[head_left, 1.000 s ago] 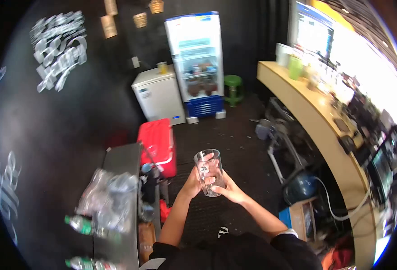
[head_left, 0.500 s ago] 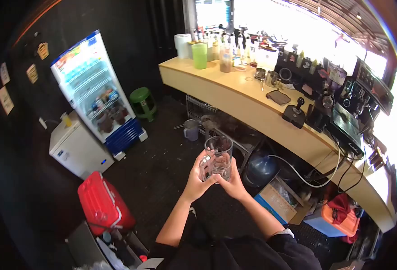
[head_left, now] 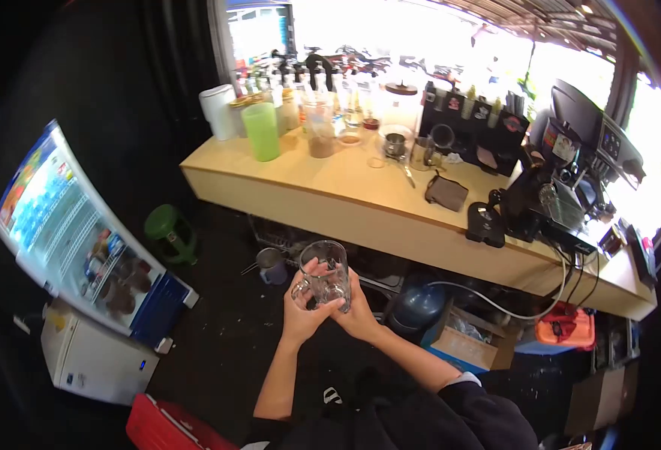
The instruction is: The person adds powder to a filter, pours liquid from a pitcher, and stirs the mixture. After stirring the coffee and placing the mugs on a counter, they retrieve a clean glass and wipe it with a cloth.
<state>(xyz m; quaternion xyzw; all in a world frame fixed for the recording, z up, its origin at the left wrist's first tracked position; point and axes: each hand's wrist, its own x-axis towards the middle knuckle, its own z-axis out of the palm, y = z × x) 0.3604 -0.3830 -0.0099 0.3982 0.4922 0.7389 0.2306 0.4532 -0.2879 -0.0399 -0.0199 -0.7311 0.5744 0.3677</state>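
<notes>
A clear glass mug [head_left: 329, 264] is held upright in front of my body, its open rim facing up. Its left side rests in my left hand [head_left: 302, 321], with the fingers wrapped round behind the glass. On the opposite side, my right hand [head_left: 357, 313] grips the mug too, and both thumbs meet near its base. Some of the fingers show through the glass. What looks like its handle lies by my left fingers, partly covered.
Ahead runs a wooden counter [head_left: 300, 195] with a green pitcher [head_left: 261, 133], bottles, a brown cloth [head_left: 446, 192] and an espresso machine [head_left: 566, 206]. A lit fridge [head_left: 83, 232] and green stool [head_left: 171, 232] stand left. Below the counter are a dark round tank [head_left: 416, 306] and a cardboard box [head_left: 461, 341].
My view has turned right and come nearer the counter. Both hands still hold the glass mug, which now appears further left and slightly lower. The fridge and red cooler have shifted left and down.
</notes>
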